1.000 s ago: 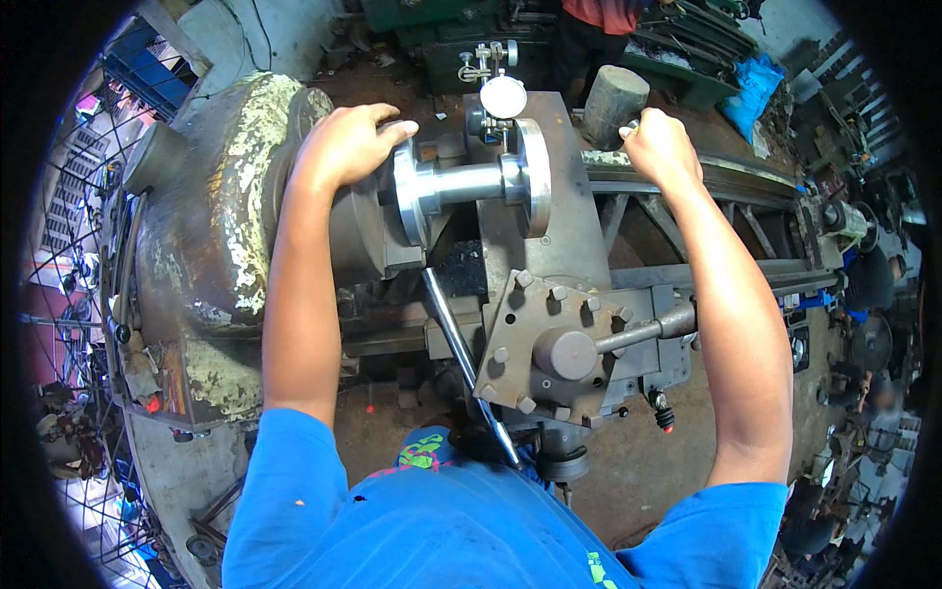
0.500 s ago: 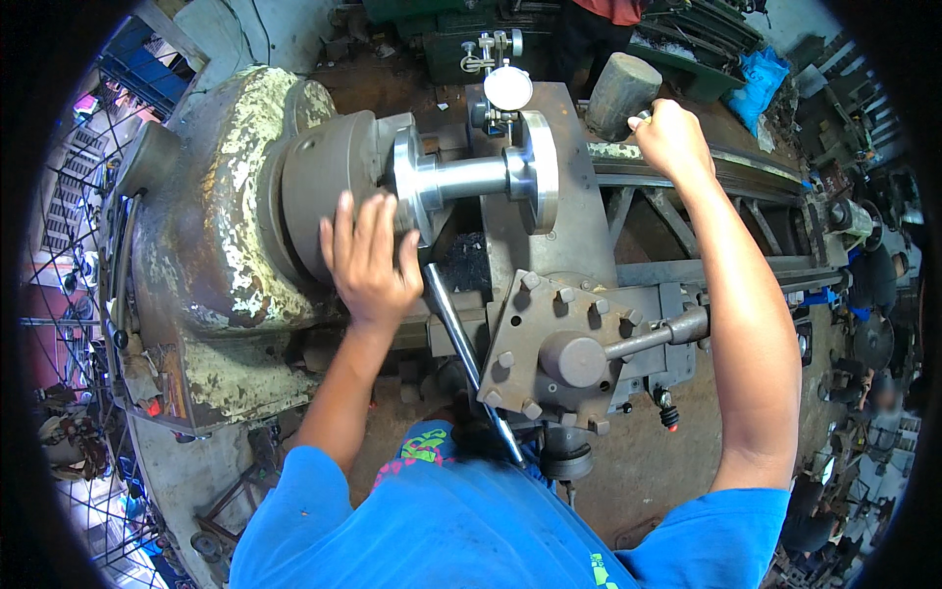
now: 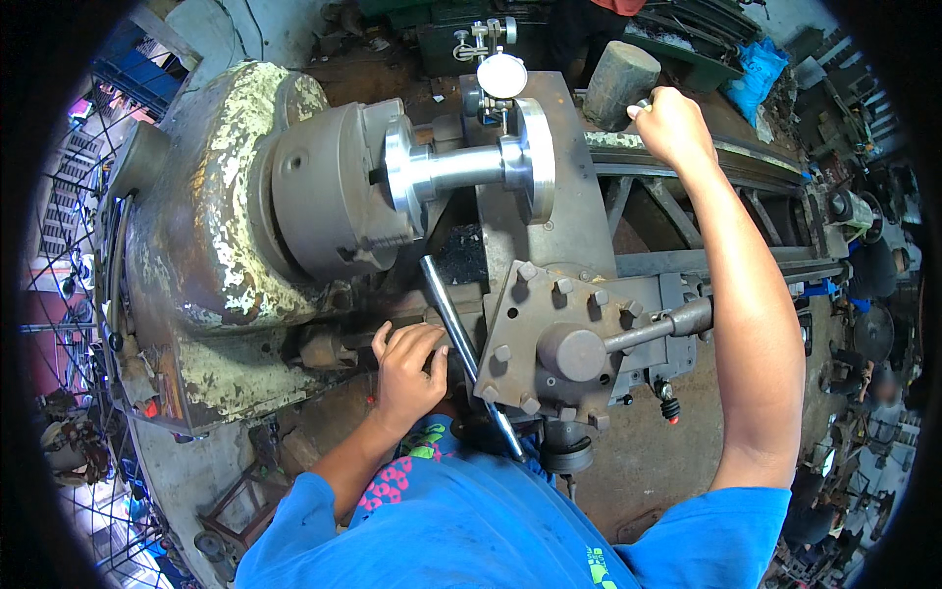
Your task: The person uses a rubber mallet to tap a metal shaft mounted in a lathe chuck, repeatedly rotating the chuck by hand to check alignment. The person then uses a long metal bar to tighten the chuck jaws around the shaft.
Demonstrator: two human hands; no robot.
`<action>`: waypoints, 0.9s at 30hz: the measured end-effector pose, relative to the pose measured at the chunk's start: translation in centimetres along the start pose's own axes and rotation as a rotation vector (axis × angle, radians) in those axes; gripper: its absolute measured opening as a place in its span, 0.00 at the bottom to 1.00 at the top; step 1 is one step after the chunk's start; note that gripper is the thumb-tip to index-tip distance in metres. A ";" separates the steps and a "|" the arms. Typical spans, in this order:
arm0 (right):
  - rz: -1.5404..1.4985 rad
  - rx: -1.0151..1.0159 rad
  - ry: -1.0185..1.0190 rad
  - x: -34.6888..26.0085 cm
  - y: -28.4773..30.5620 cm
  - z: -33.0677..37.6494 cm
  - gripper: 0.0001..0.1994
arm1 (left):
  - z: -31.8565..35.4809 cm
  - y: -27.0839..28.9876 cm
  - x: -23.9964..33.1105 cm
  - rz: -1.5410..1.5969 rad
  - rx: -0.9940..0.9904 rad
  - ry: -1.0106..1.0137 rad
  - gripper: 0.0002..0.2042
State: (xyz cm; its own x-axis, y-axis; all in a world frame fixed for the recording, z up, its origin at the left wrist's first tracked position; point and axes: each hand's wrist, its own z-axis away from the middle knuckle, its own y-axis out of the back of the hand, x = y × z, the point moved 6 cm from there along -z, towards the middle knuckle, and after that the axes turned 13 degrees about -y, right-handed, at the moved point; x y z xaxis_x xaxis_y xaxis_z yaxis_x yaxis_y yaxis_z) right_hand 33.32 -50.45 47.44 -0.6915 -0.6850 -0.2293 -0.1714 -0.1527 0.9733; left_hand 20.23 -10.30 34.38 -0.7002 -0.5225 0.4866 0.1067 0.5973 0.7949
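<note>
My right hand point(image 3: 673, 130) is closed around the handle of a mallet, whose thick, dark cylindrical head point(image 3: 623, 82) is raised beyond the lathe bed. Below the lathe chuck point(image 3: 329, 191), my left hand point(image 3: 410, 371) hovers, loosely curled with thumb apart and nothing in it. A shiny flanged metal workpiece point(image 3: 465, 168) sits in the chuck, its outer disc point(image 3: 537, 162) facing right. Just behind that disc stands a dial indicator point(image 3: 501, 76) on a jointed holder. A steel bar point(image 3: 450, 319) slants close to my left hand, leaning by the tool post.
The bolted square tool post point(image 3: 561, 344) with its lever point(image 3: 677, 322) stands between my arms. On the left is the paint-chipped headstock point(image 3: 231, 196). Lathe bed rails point(image 3: 706, 167) run off to the right. Across the machine a person point(image 3: 579, 34) stands near a blue bag point(image 3: 758, 71).
My left hand has come off the chuck and moved down toward my body. The chuck has turned, showing a different side. My right hand still holds the mallet, slightly higher in view.
</note>
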 end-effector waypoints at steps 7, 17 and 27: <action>0.035 0.002 -0.003 0.0 0.0 0.1 0.18 | 0.2 0.0 0.8 0.054 -0.020 -0.002 0.09; 0.019 -0.013 -0.015 0.1 -0.1 0.0 0.18 | -0.7 1.3 0.6 0.047 0.055 0.006 0.08; 0.026 -0.010 0.000 -0.1 0.1 0.1 0.18 | -1.9 2.4 0.6 0.033 0.103 -0.005 0.07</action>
State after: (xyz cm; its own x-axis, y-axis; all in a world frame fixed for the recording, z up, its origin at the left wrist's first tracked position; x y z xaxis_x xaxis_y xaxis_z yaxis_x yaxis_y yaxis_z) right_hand 33.31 -50.30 47.52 -0.6956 -0.6889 -0.2037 -0.1460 -0.1420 0.9790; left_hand 21.42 -10.35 37.29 -0.7007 -0.4985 0.5104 0.0570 0.6739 0.7366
